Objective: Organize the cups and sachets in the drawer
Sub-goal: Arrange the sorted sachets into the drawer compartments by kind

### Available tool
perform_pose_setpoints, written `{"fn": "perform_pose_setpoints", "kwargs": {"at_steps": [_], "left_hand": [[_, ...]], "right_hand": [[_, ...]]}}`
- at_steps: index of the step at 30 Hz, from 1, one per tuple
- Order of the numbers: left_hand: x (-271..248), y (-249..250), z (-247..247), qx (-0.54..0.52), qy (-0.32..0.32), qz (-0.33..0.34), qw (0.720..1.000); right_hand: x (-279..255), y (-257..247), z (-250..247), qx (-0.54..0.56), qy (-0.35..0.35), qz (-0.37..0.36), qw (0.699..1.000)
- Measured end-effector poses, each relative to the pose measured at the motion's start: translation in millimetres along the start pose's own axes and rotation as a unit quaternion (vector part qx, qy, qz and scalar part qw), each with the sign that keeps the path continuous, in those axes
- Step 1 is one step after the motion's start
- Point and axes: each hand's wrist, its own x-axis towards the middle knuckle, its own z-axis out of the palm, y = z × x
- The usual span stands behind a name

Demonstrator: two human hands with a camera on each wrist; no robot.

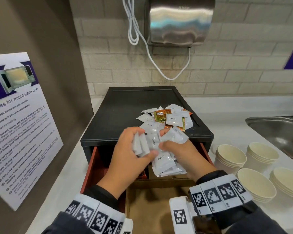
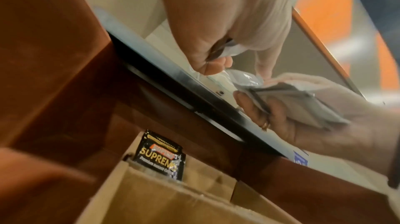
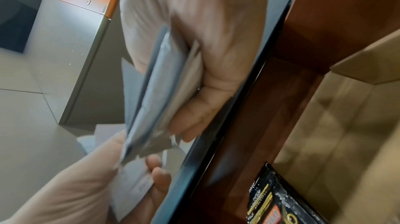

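Both hands hover over the open red-brown drawer of a black box. My left hand grips a few white sachets. My right hand holds a thicker stack of white "Coffee" sachets. In the right wrist view that stack is edge-on in my right hand, with my left hand below. A loose sachet pile lies on the box top. A black sachet stands in a cardboard compartment. Paper cup stacks stand on the right.
Cardboard dividers line the drawer. More cup stacks sit on the white counter beside a steel sink. A hand dryer with a white cable hangs above. A microwave sign leans at the left.
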Motion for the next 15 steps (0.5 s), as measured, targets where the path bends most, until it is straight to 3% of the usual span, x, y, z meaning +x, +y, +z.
{"fn": "perform_pose_setpoints", "kwargs": {"at_steps": [3, 7, 12, 15], "left_hand": [[-0.4, -2.1, 3.6, 0.043, -0.044, -0.005, 0.998], [1.7, -4.2, 0.4, 0.049, -0.076, -0.015, 0.996], [-1.2, -3.3, 3.2, 0.043, -0.11, -0.02, 0.993], [-2.7, -0.2, 4.6, 0.011, -0.113, -0.046, 0.992]], "right_hand": [[-0.1, 1.8, 2.1, -0.038, -0.029, 0.032, 0.998], [-1.1, 2.1, -1.5, 0.005, -0.048, 0.034, 0.998], [-0.8, 2.9, -2.7, 0.027, -0.059, 0.026, 0.998], [0.2, 5.9, -0.9, -0.014, -0.071, 0.026, 0.997]]}}
